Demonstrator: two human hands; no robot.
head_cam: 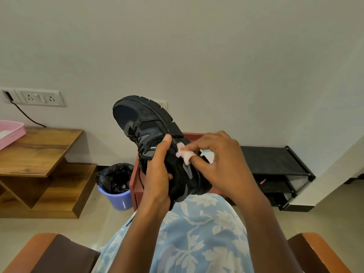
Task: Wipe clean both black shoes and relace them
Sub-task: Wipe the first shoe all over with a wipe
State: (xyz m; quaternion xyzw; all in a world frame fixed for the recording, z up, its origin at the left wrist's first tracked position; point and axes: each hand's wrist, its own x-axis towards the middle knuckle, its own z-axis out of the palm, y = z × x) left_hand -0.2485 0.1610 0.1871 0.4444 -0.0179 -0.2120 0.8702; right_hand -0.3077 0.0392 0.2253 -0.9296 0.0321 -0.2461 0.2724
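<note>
Wiping is the step in hand, as I judge it. The person sits in a chair and holds one black shoe (145, 119) up in the air in front of the lap, with the toe pointing up and away toward the far wall and the sole turned to the right. The left hand (157, 174) grips the shoe around its near part, the thumb lying along the side and the other fingers (169, 176) curled under it. The right hand (220, 160) pinches a small pink wipe (184, 154) between thumb and fingertips, and the wipe touches the side of the shoe near the collar.

Some lace (131, 133) sits in the eyelets near the toe. I cannot see the second shoe.

On the floor at the left stands a blue bucket (122, 200) with a black bag in it, beside a wooden bench (39, 150) that carries a pink tray (9, 133). A black shoe rack (275, 160) stands at the right.

The next move probably calls for rubbing along the side and turning the shoe with the left hand, so that the sole edge and the toe come under the wipe.
</note>
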